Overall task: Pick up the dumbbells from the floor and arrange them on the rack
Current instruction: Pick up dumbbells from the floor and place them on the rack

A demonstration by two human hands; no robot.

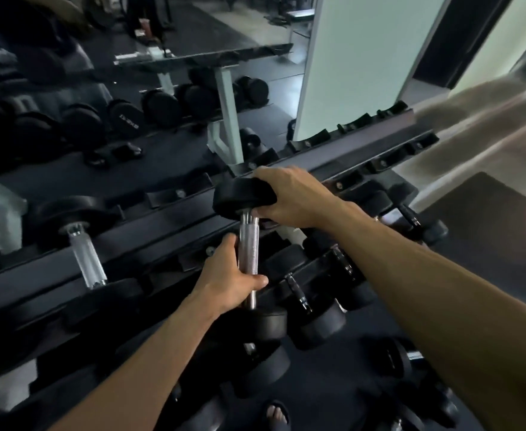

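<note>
- Wrapping the lower half of a ribbed chrome handle, the left hand (235, 276) has its grip pressed around the bar, thumb across the front near the bottom.
- The right hand (289, 197) cups the far black head of the same dumbbell (248, 244), fingers curled over its top edge and thumb tucked under it beside the handle; this grip is clamped on the head.
- Held between both hands, the dumbbell runs nearly straight away from the person, its far head over the back rail of the top tier of the rack (162, 231) and its near head (263, 321) just past the front rail. Whether either head already rests in a cradle cannot be told.
- To the left on the same tier, a second dumbbell (86, 256) lies across the rails with its chrome handle showing.
- Under the right forearm, the lower tier carries several smaller black dumbbells (317, 306) side by side.
- More dark dumbbells lie on the floor (488, 244) at the lower right, near a sandalled foot (276, 415).
- Behind the rack, a mirror (131, 98) reflects racked weights.
</note>
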